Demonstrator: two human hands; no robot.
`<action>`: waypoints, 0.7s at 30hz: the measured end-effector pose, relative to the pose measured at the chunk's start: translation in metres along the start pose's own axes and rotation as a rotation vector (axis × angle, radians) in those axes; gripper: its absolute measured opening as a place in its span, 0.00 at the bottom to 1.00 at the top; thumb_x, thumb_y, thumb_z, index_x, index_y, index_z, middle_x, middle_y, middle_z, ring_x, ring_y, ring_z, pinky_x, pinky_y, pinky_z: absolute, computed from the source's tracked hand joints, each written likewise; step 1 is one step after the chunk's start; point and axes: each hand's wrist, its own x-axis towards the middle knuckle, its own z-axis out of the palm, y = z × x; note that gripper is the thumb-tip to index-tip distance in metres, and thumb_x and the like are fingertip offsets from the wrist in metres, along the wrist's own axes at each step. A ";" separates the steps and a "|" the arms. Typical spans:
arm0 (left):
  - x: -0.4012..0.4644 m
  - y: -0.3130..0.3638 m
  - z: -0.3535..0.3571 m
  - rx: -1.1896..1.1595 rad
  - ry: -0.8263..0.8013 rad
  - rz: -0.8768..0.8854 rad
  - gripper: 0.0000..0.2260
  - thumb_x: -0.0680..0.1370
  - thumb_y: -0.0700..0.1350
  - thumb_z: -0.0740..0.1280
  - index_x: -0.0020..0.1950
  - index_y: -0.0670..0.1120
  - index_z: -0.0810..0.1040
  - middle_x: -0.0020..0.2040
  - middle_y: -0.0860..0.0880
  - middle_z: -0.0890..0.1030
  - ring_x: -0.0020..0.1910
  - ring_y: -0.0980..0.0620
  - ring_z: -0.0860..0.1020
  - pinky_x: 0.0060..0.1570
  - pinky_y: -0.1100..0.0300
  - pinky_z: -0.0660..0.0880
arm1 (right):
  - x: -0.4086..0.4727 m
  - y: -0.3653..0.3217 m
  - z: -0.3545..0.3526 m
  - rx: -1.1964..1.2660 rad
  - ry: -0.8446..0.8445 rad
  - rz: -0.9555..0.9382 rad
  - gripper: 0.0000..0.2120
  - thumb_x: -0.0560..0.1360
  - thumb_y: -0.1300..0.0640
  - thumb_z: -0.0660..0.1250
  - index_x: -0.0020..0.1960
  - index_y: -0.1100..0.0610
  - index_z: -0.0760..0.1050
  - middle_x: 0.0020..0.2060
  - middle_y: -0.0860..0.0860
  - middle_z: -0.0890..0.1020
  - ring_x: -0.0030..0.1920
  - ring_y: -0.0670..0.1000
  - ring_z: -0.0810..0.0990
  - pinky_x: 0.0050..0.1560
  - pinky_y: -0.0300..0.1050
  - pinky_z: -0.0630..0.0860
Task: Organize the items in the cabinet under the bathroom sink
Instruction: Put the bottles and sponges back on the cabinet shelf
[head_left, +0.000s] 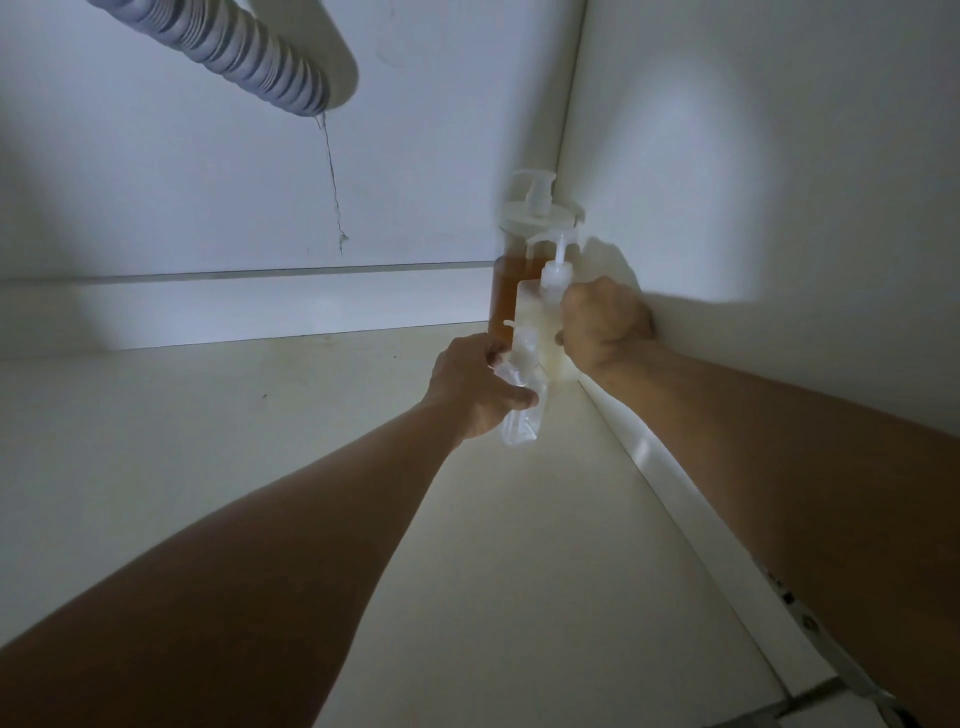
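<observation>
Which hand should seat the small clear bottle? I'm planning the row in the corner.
Left, probably: the left hand already grips the clear bottle; the right hand holds the white bottle.

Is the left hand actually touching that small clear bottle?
Touching. The head view shows the left hand with its fingers and thumb wrapped round the small clear bottle, holding it beside the white pump bottle.

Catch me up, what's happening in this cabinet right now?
A person is lining up pump bottles in the back right corner. The left hand grips a small clear bottle, tilted. The right hand holds the white pump bottle, which stands in front of an amber pump bottle already in the corner.
</observation>
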 end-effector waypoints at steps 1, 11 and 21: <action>0.000 0.000 0.001 0.003 0.004 0.005 0.24 0.68 0.42 0.79 0.62 0.44 0.77 0.53 0.51 0.78 0.56 0.47 0.78 0.61 0.53 0.75 | 0.001 0.001 0.003 0.017 0.014 0.005 0.14 0.81 0.58 0.63 0.65 0.62 0.74 0.57 0.60 0.80 0.58 0.62 0.79 0.53 0.51 0.76; 0.003 -0.008 0.008 -0.017 0.057 0.021 0.29 0.65 0.45 0.81 0.63 0.45 0.76 0.54 0.50 0.78 0.54 0.49 0.77 0.57 0.56 0.75 | 0.009 0.010 0.014 0.065 0.153 -0.155 0.21 0.74 0.59 0.72 0.65 0.62 0.73 0.58 0.60 0.78 0.57 0.62 0.77 0.56 0.51 0.70; 0.007 -0.015 0.015 0.047 0.058 -0.075 0.31 0.62 0.45 0.82 0.64 0.44 0.77 0.56 0.48 0.81 0.55 0.46 0.79 0.61 0.51 0.75 | 0.009 0.017 -0.031 0.533 -0.209 0.133 0.13 0.78 0.66 0.62 0.61 0.64 0.76 0.52 0.60 0.82 0.47 0.58 0.84 0.44 0.50 0.83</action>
